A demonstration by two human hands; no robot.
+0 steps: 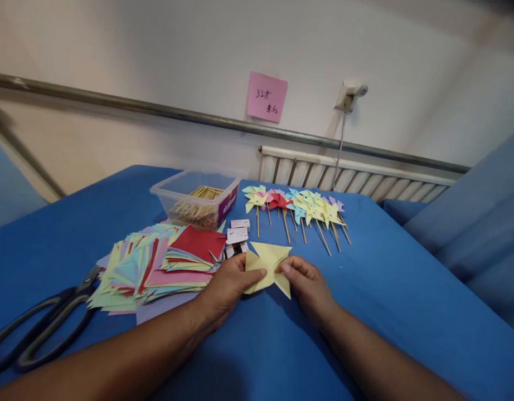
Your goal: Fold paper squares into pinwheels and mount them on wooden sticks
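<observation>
A pale yellow paper square [268,255], slit in from its corners, is held up between my two hands over the blue cloth. My left hand [232,278] grips its left side, the thumb lying flat across the paper near the centre. With thumb and fingers, my right hand [305,281] pinches the right side. One pointed flap hangs down between the hands, and another reaches up at the top right. Just beyond my left hand are small white boxes [237,235], one of them open with dark contents. The fingers behind the paper are hidden.
Stacked coloured paper sheets [156,267] and large black scissors [52,323] lie at the left. Behind stands a clear plastic box [185,196] of thin sticks. Finished paper pinwheels [309,206] on sticks lie at the back. A radiator [324,172] and metal rail run along the wall.
</observation>
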